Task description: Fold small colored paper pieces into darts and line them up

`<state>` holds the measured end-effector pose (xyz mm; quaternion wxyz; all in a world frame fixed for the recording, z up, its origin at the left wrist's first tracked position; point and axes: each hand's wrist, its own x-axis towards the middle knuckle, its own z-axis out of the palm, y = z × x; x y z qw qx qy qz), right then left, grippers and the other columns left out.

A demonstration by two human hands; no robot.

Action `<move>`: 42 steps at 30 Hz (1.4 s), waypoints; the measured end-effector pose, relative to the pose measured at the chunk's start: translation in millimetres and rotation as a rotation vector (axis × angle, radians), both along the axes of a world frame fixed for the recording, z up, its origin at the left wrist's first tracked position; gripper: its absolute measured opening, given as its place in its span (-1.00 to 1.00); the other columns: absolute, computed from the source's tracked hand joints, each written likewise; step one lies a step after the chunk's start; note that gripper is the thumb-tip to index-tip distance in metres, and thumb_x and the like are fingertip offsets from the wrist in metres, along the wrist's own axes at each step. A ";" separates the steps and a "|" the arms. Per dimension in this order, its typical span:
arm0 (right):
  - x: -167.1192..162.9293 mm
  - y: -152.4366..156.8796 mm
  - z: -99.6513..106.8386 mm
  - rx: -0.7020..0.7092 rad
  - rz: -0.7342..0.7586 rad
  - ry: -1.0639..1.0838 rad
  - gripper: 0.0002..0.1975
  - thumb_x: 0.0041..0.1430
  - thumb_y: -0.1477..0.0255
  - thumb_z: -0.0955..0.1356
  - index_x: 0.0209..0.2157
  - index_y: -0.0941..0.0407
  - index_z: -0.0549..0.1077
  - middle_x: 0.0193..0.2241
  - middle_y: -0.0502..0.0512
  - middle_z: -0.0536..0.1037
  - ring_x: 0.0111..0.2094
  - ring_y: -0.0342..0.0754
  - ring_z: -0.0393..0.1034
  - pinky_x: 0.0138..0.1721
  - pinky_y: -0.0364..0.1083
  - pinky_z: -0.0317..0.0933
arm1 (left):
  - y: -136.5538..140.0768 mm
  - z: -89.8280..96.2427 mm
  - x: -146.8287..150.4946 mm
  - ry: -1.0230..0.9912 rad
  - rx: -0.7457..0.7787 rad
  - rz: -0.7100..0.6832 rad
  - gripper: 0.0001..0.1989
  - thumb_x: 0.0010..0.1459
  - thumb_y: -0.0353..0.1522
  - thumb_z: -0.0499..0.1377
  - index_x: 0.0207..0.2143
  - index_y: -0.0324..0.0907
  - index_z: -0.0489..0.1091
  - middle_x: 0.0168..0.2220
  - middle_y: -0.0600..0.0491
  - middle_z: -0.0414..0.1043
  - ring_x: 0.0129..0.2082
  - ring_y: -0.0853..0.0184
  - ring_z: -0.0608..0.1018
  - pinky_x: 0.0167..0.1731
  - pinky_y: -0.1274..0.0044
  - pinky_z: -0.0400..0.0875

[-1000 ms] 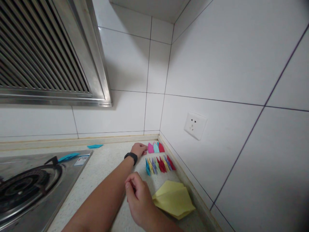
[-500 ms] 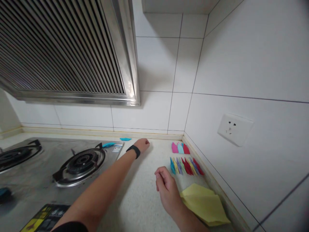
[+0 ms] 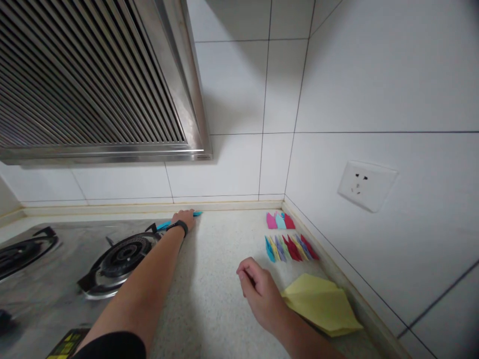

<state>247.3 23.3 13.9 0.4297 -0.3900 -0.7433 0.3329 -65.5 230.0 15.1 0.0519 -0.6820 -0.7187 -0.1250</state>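
Observation:
My left hand [image 3: 183,218], with a black band at the wrist, reaches to the back of the counter beside the stove. It covers part of a folded blue paper piece [image 3: 198,214], whose tip shows past the knuckles; the fingers are hidden, so their grip cannot be told. Another blue folded piece [image 3: 163,226] lies at the stove's back corner, left of that wrist. My right hand [image 3: 260,291] is loosely closed above the counter, with nothing seen in its curled fingers. Close to its right is a yellow folded paper [image 3: 322,304].
Several small colored paper pieces stand in a row [image 3: 292,248] near the right wall. Behind them is a shorter row [image 3: 280,221] in pink, light blue and red. A gas stove [image 3: 78,259] fills the left under a range hood [image 3: 112,152]. A socket [image 3: 366,186] is on the right wall.
My left hand has moved left along the back of the counter onto the blue paper piece. My right hand stays nearly where it was, still curled. The view has shifted slightly.

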 end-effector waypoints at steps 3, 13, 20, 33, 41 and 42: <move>-0.8 -0.9 1.5 0.002 0.014 -0.006 -0.89 0.26 0.46 0.20 -0.37 0.09 0.29 -0.62 -0.13 0.20 -0.57 -0.20 0.11 -0.52 -0.18 -0.07 | -2.5 -1.5 4.1 -0.004 0.045 -0.044 -0.69 0.23 -0.27 0.13 -0.02 -0.24 0.34 -0.03 -0.06 0.37 -0.09 0.22 0.47 -0.10 0.27 0.41; -2.1 -4.0 4.0 0.051 0.021 -0.001 -0.92 0.20 0.50 0.23 -0.35 0.09 0.33 -0.60 -0.12 0.26 -0.55 -0.21 0.14 -0.51 -0.20 -0.05 | -41.2 13.5 66.4 -0.241 0.208 -0.379 -0.77 0.07 -0.30 0.18 -0.19 -0.13 0.47 -0.23 -0.02 0.49 -0.23 0.26 0.49 -0.15 0.48 0.33; -2.3 2.0 1.1 -0.001 -0.035 0.147 -0.93 0.24 0.43 0.22 -0.31 0.08 0.30 -0.55 -0.10 0.27 -0.53 -0.17 0.17 -0.50 -0.18 0.00 | -141.8 21.6 130.4 -1.005 0.047 -0.469 -0.64 0.14 -0.16 0.13 -0.12 -0.21 0.42 -0.31 -0.01 0.46 -0.40 0.33 0.48 -0.46 0.54 0.37; -5.9 1.1 -5.1 -0.284 0.190 0.204 -0.82 0.25 0.28 0.24 -0.20 0.08 0.30 -0.43 -0.07 0.32 -0.56 -0.23 0.15 -0.61 -0.24 0.04 | -238.9 6.2 132.8 -1.493 -0.340 -0.508 -0.63 0.15 -0.11 0.13 -0.28 -0.25 0.44 -0.55 0.08 0.34 -0.58 0.44 0.34 -0.60 0.62 0.18; -2.1 6.8 -8.7 -0.288 0.181 0.236 -0.76 0.20 0.31 0.27 -0.11 0.06 0.28 -0.55 -0.16 0.22 -0.64 -0.24 0.10 -0.64 -0.24 0.00 | -240.4 7.5 130.8 -1.406 -0.341 -0.490 -0.59 0.16 -0.05 0.09 -0.43 -0.23 0.40 -0.63 0.16 0.20 -0.64 0.48 0.20 -0.64 0.62 0.01; -2.0 6.6 -8.0 -0.275 0.175 0.223 -0.78 0.20 0.31 0.27 -0.13 0.07 0.30 -0.59 -0.17 0.19 -0.64 -0.24 0.09 -0.64 -0.24 -0.01 | -240.1 6.8 130.4 -1.405 -0.331 -0.478 -0.59 0.16 -0.05 0.09 -0.43 -0.23 0.40 -0.62 0.16 0.19 -0.64 0.48 0.19 -0.64 0.62 0.01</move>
